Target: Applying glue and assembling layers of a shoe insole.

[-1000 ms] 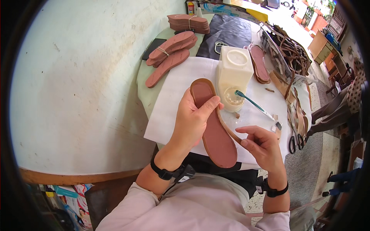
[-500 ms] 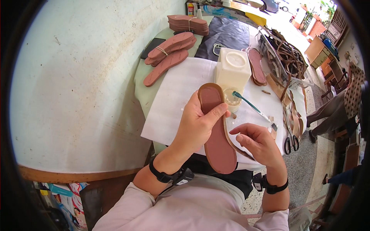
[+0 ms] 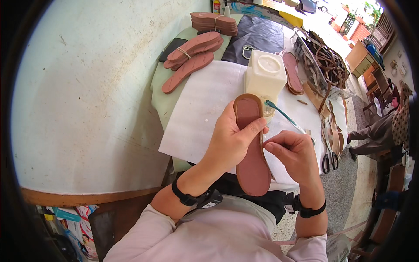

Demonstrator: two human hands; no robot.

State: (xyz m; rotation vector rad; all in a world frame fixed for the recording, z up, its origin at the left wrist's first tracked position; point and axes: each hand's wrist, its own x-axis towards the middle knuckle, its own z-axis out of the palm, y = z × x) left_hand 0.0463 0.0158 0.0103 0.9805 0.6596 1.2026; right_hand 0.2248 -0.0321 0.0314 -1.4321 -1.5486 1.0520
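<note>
My left hand (image 3: 238, 135) grips a reddish-brown insole (image 3: 253, 172) upright, thumb across its face and fingers behind. A thin tan strip (image 3: 261, 142) runs along the insole's edge. At the right edge, my right hand (image 3: 292, 153) is closed, thumb and forefinger pinching the strip beside the insole; the strip between the fingertips is mostly hidden. Just behind the insole stands a cream plastic container (image 3: 267, 74) with a round opening low on its front, partly covered by the insole. A teal-and-white toothbrush (image 3: 286, 117) leans from that opening toward the right.
Bundled insoles (image 3: 194, 48) lie at the back left, with a loose insole (image 3: 187, 72) nearer. More insoles (image 3: 292, 72) rest right of the container. A clear bin (image 3: 323, 65) holds brown strips. Black-handled scissors (image 3: 329, 159) lie at the right edge. Another person (image 3: 384, 126) stands beyond.
My right hand has come in to the insole's edge and its fingers have closed there. The insole and my left hand have shifted slightly right; the strip's dangling lower end shows less.
</note>
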